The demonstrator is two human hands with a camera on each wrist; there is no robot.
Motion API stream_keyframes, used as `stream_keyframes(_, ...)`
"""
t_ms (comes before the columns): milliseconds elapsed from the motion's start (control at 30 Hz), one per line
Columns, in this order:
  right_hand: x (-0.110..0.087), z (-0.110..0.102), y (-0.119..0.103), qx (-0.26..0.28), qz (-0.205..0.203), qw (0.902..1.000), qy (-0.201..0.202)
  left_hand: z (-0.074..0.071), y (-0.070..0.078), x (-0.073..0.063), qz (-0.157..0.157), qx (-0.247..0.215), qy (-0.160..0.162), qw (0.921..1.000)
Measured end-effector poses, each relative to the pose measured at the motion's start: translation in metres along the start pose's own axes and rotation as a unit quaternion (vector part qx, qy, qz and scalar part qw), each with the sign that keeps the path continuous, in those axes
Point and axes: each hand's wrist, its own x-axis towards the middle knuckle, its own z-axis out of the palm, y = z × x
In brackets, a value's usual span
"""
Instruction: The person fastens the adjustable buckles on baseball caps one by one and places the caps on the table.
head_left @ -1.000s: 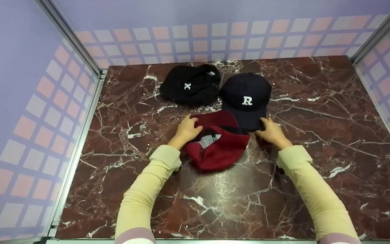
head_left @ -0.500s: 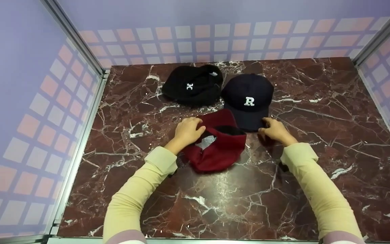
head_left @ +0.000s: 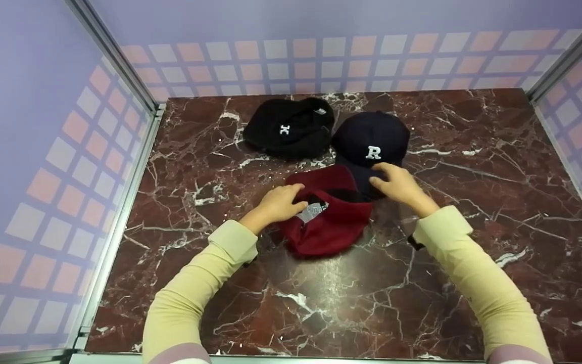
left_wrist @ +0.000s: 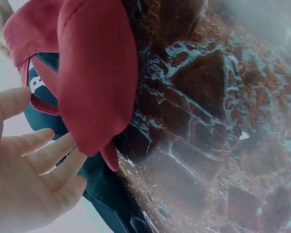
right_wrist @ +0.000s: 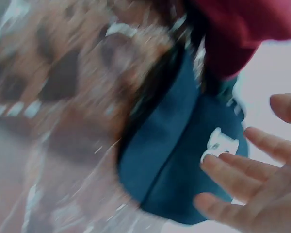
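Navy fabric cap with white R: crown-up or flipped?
Crown-up. The head view shows the navy fabric cap domed side up, its white R upright above the brim.

Front cap (head_left: pixel 339 230): all dark red
R cap (head_left: pixel 372 130): navy, white letter (head_left: pixel 373 152)
Rear cap (head_left: pixel 268 131): black, white mark (head_left: pixel 284 130)
Tabletop (head_left: pixel 478 192): brown-red marble, white-veined

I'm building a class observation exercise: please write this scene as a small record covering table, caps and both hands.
table: dark red-brown, marbled
red cap: frontmost, grey inner label showing
navy cap: white R, brim facing front
black cap: left of the navy cap, white emblem
left-hand grip: at the red cap, contact unclear
right-hand grip: over the navy cap's brim, contact unclear
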Motion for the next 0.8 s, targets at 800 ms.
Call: stream_keyframes(800,-0.008,0.039,-0.059,-0.045,-0.125,0.9648,-0.227,0.003,0.008,0.001,-0.001,0.028,-0.147,0.9888)
